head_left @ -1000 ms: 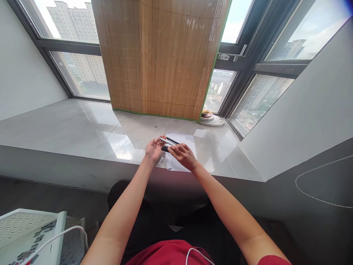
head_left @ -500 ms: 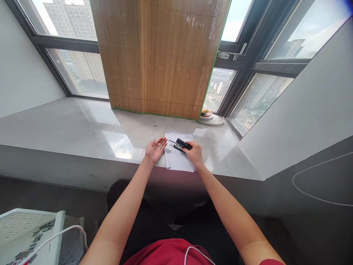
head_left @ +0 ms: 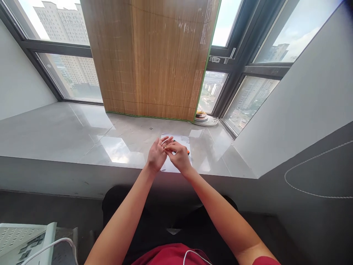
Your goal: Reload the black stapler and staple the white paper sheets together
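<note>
My left hand [head_left: 156, 157] is held palm up over the front of the grey stone ledge [head_left: 82, 129], fingers stretched and slightly apart. My right hand [head_left: 179, 157] is right beside it. Its fingertips are pinched together and touch the left palm near the fingers; what they pinch is too small to make out. Under both hands a white paper sheet [head_left: 180, 140] lies on the ledge. A dark stapler with an orange bit [head_left: 188, 151] lies on the sheet, mostly hidden behind my right hand.
A bamboo blind [head_left: 154, 55] hangs in front of the window at the back. A stack of plates [head_left: 205, 118] stands in the ledge's right corner. A white perforated box with a cable [head_left: 24, 243] is at the lower left. A grey wall slopes along the right.
My right hand let go of the stapler on the sheet and moved left to the open left palm. The view shifted slightly right and down.
</note>
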Tool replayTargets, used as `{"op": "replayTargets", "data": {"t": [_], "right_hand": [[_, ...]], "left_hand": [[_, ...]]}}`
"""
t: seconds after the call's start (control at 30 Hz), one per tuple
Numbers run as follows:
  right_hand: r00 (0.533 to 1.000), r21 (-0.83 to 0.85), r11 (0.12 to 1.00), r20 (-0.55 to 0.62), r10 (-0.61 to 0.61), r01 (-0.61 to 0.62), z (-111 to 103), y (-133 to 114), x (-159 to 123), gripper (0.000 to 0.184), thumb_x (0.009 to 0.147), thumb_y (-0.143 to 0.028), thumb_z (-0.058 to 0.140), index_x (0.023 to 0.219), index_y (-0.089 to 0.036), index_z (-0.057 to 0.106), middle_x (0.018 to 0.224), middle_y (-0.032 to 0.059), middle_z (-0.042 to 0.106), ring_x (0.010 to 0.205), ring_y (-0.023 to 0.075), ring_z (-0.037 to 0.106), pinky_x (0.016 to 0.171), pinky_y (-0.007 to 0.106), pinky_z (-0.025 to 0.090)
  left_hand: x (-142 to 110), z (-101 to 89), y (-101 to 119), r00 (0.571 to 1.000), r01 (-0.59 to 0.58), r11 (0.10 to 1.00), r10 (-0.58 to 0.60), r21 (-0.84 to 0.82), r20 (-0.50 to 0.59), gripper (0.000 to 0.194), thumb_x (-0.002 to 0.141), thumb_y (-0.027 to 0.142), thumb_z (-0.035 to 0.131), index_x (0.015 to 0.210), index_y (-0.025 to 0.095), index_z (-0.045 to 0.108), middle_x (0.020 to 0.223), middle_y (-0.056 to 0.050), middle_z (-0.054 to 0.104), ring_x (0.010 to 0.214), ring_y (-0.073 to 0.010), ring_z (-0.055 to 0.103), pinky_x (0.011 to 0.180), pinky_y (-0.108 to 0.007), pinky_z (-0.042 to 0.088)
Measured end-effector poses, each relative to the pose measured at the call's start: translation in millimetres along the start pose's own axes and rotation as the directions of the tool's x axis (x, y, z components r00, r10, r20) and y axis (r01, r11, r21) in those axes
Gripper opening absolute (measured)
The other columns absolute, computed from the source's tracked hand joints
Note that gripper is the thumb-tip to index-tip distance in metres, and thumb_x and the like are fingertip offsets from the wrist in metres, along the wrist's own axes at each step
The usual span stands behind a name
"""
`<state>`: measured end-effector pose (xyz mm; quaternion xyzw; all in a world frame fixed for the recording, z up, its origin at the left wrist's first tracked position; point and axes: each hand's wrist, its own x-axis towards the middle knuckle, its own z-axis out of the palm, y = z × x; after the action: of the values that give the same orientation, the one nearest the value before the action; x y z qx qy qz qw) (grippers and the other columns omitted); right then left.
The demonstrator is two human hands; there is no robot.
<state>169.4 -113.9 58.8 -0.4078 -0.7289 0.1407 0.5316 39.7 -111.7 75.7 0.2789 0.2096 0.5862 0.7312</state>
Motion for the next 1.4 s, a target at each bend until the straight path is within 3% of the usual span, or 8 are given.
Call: {"op": "replayTargets", "data": {"t": [0.23, 0.33, 0.43, 0.57, 0.8, 1.07, 1.27, 1.4], "right_hand": [[0.982, 0.130, 0.983, -0.125, 0.143, -0.127, -11, -9, -15, 0.012, 0.085, -0.017, 0.075, 0.091, -0.025, 0.082, 0.092, 0.0022, 0.081, 0.078, 0.0199, 0.077, 0.079, 0.034, 0.068], [0.975, -0.086, 0.993, -0.216, 0.061, -0.081, -47, 18, -6, 0.008, 0.089, -0.021, 0.073, 0.087, -0.024, 0.080, 0.096, 0.0042, 0.079, 0.078, 0.0198, 0.074, 0.080, 0.036, 0.065], [0.945, -0.365, 0.916, -0.324, 0.044, -0.168, -102, 79, 23, 0.016, 0.091, -0.018, 0.065, 0.081, -0.022, 0.077, 0.099, 0.0088, 0.076, 0.082, 0.0221, 0.071, 0.084, 0.038, 0.062], [0.889, -0.545, 0.707, -0.343, 0.304, -0.452, -154, 162, 68, 0.020, 0.089, -0.014, 0.060, 0.085, -0.016, 0.079, 0.107, 0.0152, 0.075, 0.090, 0.0244, 0.070, 0.091, 0.038, 0.057], [0.853, -0.608, 0.615, -0.229, 0.469, -0.502, -132, 214, 83, 0.018, 0.083, -0.012, 0.065, 0.084, -0.017, 0.082, 0.102, 0.0149, 0.079, 0.090, 0.0243, 0.068, 0.087, 0.033, 0.051], [0.805, -0.727, 0.461, -0.211, 0.554, -0.508, -136, 187, 25, 0.026, 0.099, -0.020, 0.055, 0.098, -0.014, 0.081, 0.102, 0.0181, 0.077, 0.095, 0.0282, 0.068, 0.083, 0.035, 0.047], [0.838, -0.818, 0.455, -0.060, 0.543, -0.353, -125, 153, -20, 0.031, 0.109, -0.025, 0.048, 0.105, -0.017, 0.077, 0.116, 0.0189, 0.073, 0.111, 0.0306, 0.067, 0.094, 0.038, 0.045], [0.837, -0.842, 0.435, -0.035, 0.546, -0.319, -124, 149, -19, 0.032, 0.110, -0.024, 0.045, 0.106, -0.017, 0.076, 0.114, 0.0179, 0.071, 0.112, 0.0305, 0.066, 0.094, 0.038, 0.044]], "left_hand": [[-6, -1.2, -8, 0.980, -0.169, 0.917, 0.117, 0.362, 0.161, 0.043, 0.109, 0.057, 0.051, 0.133, 0.026, 0.066, 0.157, -0.014, 0.065, 0.154, -0.0320, 0.055, 0.127, -0.054, 0.044], [1, -23.9, 4, 0.935, -0.303, 0.408, 0.304, 0.861, 0.185, 0.041, 0.107, 0.042, 0.054, 0.141, 0.024, 0.065, 0.165, -0.015, 0.058, 0.162, -0.0349, 0.044, 0.136, -0.061, 0.028], [10, -58.9, 11, 0.906, 0.126, -0.199, 0.422, 0.972, -0.031, 0.054, 0.103, 0.028, 0.052, 0.154, 0.013, 0.059, 0.175, -0.025, 0.043, 0.172, -0.0467, 0.016, 0.133, -0.080, 0.011], [16, -90.2, 4, 0.895, 0.365, -0.483, 0.419, 0.796, -0.156, 0.060, 0.109, 0.035, 0.038, 0.161, 0.009, 0.055, 0.173, -0.032, 0.043, 0.167, -0.0535, 0.026, 0.126, -0.086, 0.019], [14, -89.0, 3, 0.909, 0.351, -0.557, 0.394, 0.752, -0.133, 0.061, 0.109, 0.036, 0.034, 0.161, 0.013, 0.057, 0.173, -0.028, 0.044, 0.166, -0.0505, 0.031, 0.127, -0.083, 0.023], [17, -94.5, 4, 0.913, 0.335, -0.573, 0.394, 0.748, -0.107, 0.057, 0.109, 0.036, 0.039, 0.159, 0.016, 0.058, 0.163, -0.031, 0.051, 0.159, -0.0529, 0.037, 0.120, -0.083, 0.030], [86, -86.6, 41, 0.953, 0.273, -0.559, 0.267, 0.783, -0.142, 0.036, 0.103, 0.027, 0.051, 0.127, 0.008, 0.071, 0.137, -0.033, 0.062, 0.132, -0.0472, 0.059, 0.108, -0.059, 0.048], [143, -89.3, 65, 0.971, 0.180, -0.547, 0.232, 0.818, -0.059, 0.042, 0.103, 0.024, 0.056, 0.138, 0.002, 0.063, 0.147, -0.033, 0.058, 0.141, -0.0418, 0.055, 0.115, -0.047, 0.045]]}}
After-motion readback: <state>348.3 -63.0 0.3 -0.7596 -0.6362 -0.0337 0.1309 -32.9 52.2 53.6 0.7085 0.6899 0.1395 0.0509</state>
